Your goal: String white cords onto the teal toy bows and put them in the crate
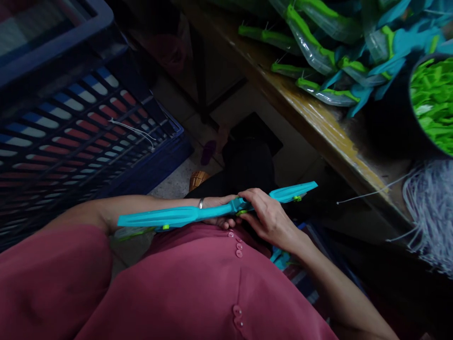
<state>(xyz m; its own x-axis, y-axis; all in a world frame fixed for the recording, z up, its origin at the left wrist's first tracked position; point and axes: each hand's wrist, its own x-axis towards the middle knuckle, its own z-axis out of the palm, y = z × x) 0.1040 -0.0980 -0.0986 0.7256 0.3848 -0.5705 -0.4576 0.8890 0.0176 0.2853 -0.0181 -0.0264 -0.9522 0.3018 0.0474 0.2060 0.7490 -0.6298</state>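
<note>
A long turquoise plastic piece, shaped like a toy bow (159, 216), lies across the front of my body, with small green parts on its underside. My left hand (221, 221) is under its middle, fingers curled around it. From the other side my right hand (271, 217) closes over the middle, the thumb by a small green part (241, 212). The palm side of the grip is hidden. A clear and green piece (136, 232) shows below the left end of the bow, partly covered by it.
To the left stands a dark blue slatted crate (71, 123) with a white cord (132, 128) on it. On the wooden table (300, 113) at right are several turquoise, green and clear pieces (314, 52), a black tub (389, 118) of green parts and a bundle of white cords (432, 212).
</note>
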